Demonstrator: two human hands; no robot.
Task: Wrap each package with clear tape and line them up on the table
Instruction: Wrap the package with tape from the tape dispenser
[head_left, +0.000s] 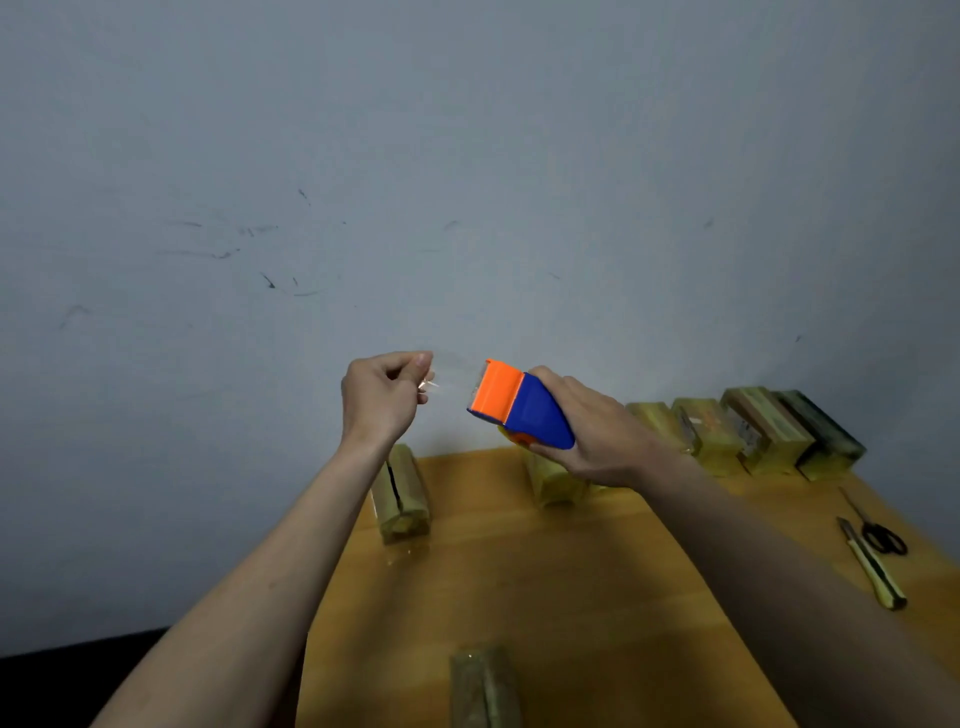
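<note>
Both hands are raised above the desk (519, 597): the tape dispenser (519, 408) is gripped by the right hand (602, 436), clear tape (452, 371) pinched by the left hand (382, 397). Wrapped packages (748, 431) are lined along the far right edge.
</note>
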